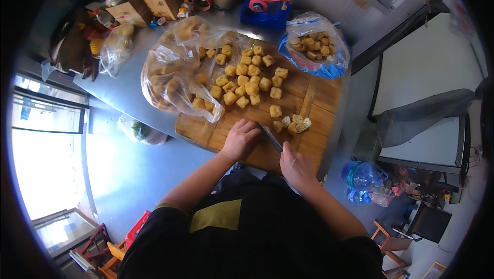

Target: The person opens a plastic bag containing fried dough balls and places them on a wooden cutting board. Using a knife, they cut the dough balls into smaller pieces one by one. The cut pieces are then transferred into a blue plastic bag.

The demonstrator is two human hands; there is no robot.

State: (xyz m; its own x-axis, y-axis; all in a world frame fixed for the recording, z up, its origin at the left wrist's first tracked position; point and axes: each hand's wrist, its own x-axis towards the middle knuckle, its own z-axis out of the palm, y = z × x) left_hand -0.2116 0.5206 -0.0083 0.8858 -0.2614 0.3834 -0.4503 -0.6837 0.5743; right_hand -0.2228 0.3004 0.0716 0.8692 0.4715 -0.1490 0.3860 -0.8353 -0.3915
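Observation:
My right hand (296,165) is closed on the handle of a knife (271,137), whose blade points up and left over the wooden board (320,105). Near the blade's tip, my left hand (242,139) rests with its fingers bent; whether it holds a piece cannot be seen. Golden fried tofu puffs (252,88) lie loose across the board. Cut pieces with pale insides (301,123) sit beyond the knife. A clear plastic bag (173,82) with many more puffs lies open at the left. At the upper right, another bag (318,66) holds smaller brown pieces.
A blue tape dispenser (266,12) stands behind the board. Cardboard boxes (133,12) and a small knotted plastic bag (115,49) are on the metal tabletop (112,86) at the upper left. Large plastic bottles (362,174) stand on the right.

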